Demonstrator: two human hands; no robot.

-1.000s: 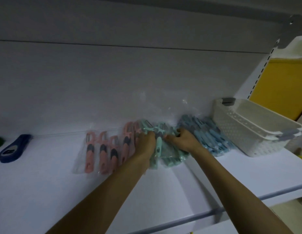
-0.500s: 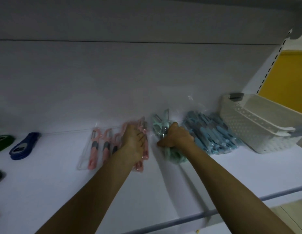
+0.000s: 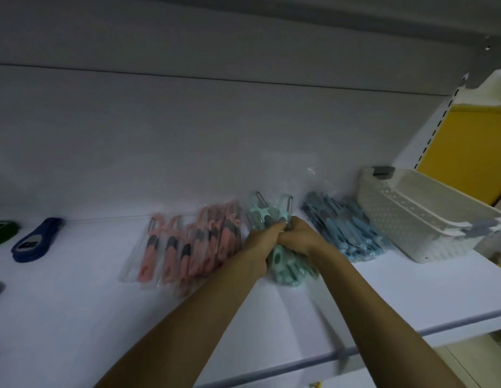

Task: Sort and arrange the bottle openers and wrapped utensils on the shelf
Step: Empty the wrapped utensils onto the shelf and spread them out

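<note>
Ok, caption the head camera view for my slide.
Left hand and right hand grip the mint-green wrapped utensils on the shelf, between the pink utensils and the blue utensils.

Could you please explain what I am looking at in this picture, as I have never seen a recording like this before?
There is no machine here. A person wears one wide-angle camera on the head, looking forward and down, so the two bare arms reaching in from below are their own. The surface is a white shelf. The left hand and the right hand both grip a bundle of mint-green wrapped utensils. To the left of that bundle lie the pink wrapped utensils. To its right is a pile of blue wrapped utensils, then the stacked white baskets. At the far left lie a blue bottle opener and a green bottle opener, the latter cut off by the picture's edge.
</note>
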